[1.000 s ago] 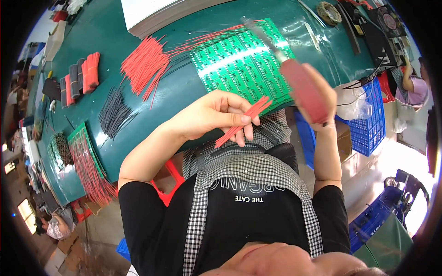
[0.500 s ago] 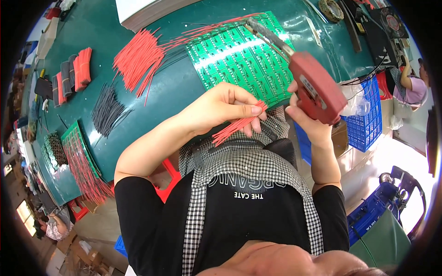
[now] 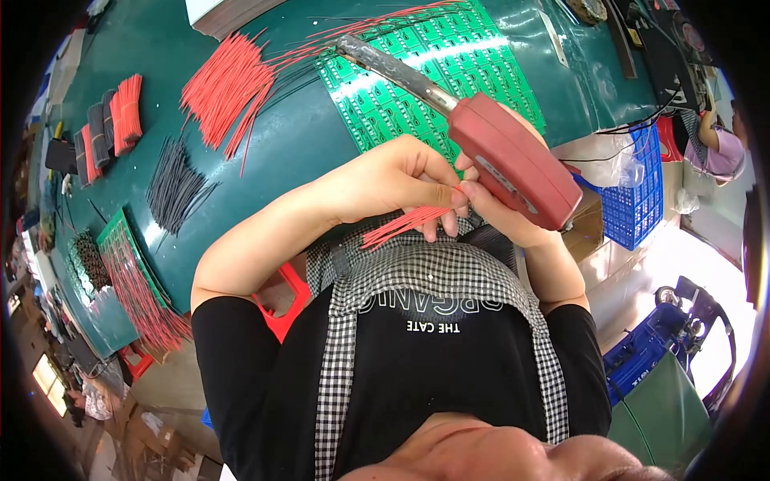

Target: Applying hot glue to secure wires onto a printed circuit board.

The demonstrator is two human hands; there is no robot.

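My left hand [image 3: 405, 178] is closed round a small bundle of thin red wires [image 3: 401, 228], held in front of my apron. Its ends on the right lie at the fingertips of my right hand [image 3: 509, 218], whose thumb touches them. That same right hand grips a red soldering gun [image 3: 513, 156], its long metal barrel pointing up and left above the table. Beneath the barrel lie green circuit boards [image 3: 481, 72] in a wide panel, with loose red and black wires across their far left part. The right fingers are partly hidden behind the gun.
Left of the boards lie a pile of red wires [image 3: 228, 88] and a pile of black wires [image 3: 176, 188]. Farther left are tied wire bundles [image 3: 126, 114] and wired boards [image 3: 132, 260]. A white box [image 3: 233, 10] stands at the back; a blue crate [image 3: 634, 204] is at right.
My right hand has moved left with the soldering gun and now meets the red wires at my left fingertips. The gun's barrel has swung left over the boards.
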